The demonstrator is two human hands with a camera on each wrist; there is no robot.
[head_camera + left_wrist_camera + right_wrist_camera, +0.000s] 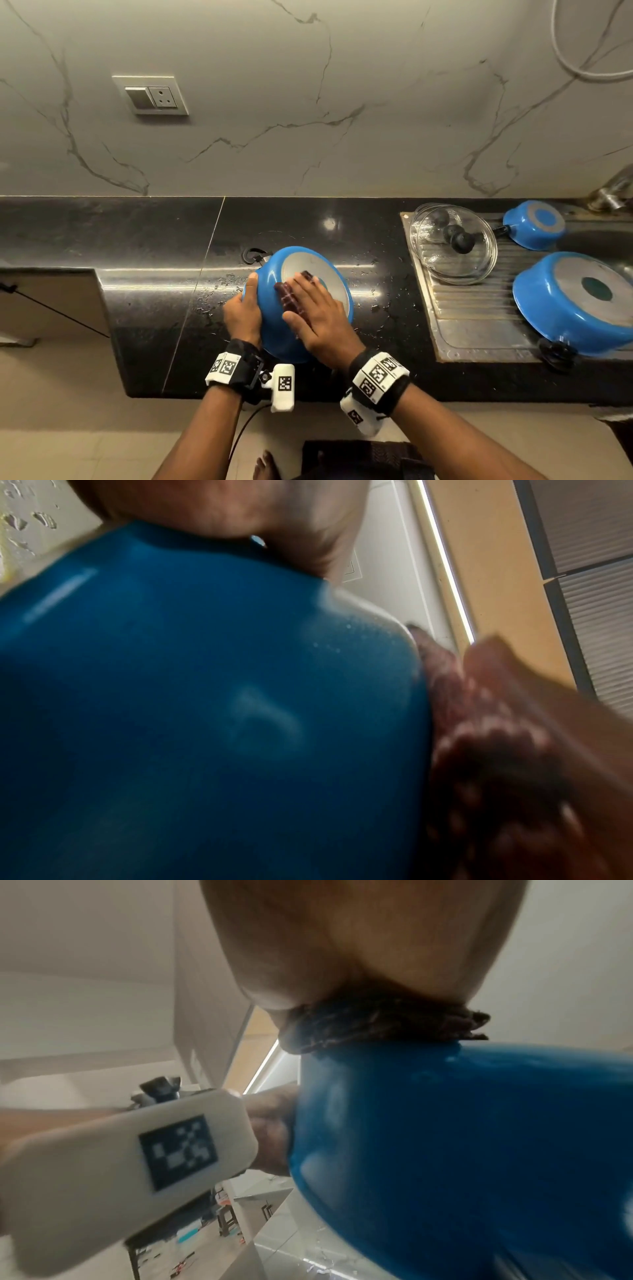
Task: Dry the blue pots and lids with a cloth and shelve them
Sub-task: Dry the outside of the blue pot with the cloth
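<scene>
A blue pot [269, 291] [205, 696] [445, 1137] lies upside down and tilted on the black counter [154, 308], its grey base facing up and away. My left hand [241, 315] [222, 507] grips its left side, thumb on the blue wall; the fingers are hidden. My right hand [318, 315] [359, 947] presses a dark maroon cloth [289, 296] [479, 737] [377, 1026] flat against the pot's wall and base, fingers straight. A black handle [253, 256] shows behind the pot.
On the steel draining board [479, 325] to the right lie glass lids [452, 243], a small blue saucepan [534, 224] and a large blue pot [579, 301], both upside down. Water drops [212, 294] dot the counter around the held pot. A wall socket [150, 95] sits above left.
</scene>
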